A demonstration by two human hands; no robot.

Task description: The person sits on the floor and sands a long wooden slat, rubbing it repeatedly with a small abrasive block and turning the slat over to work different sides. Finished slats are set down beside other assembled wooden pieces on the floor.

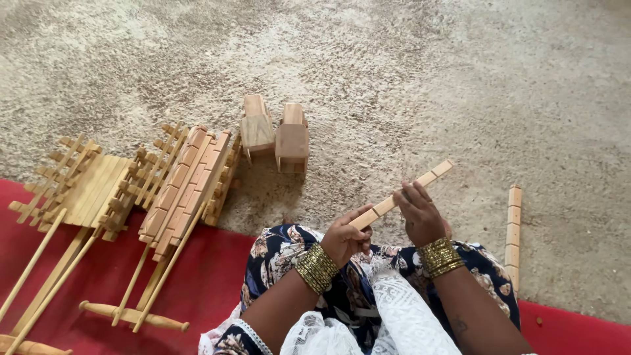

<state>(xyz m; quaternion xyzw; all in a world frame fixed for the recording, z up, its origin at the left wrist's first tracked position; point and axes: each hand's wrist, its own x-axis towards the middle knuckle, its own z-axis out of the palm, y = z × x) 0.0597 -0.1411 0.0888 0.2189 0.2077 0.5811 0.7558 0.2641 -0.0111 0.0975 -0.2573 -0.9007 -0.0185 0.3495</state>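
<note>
Pale wooden stick (401, 195), gold bangles (316, 267), red mat (204, 276), speckled grey floor (407, 79).

The floor (407, 72) is rough, pale grey-beige concrete with a mottled, gritty surface, and it fills most of the head view. Along the near edge lies a red mat (204, 276), its border running across the picture from the left side to the lower right corner, where a further strip of it (578, 332) shows. Light is soft, even daylight with only faint shadows. No walls, windows or furniture come into view.
</note>
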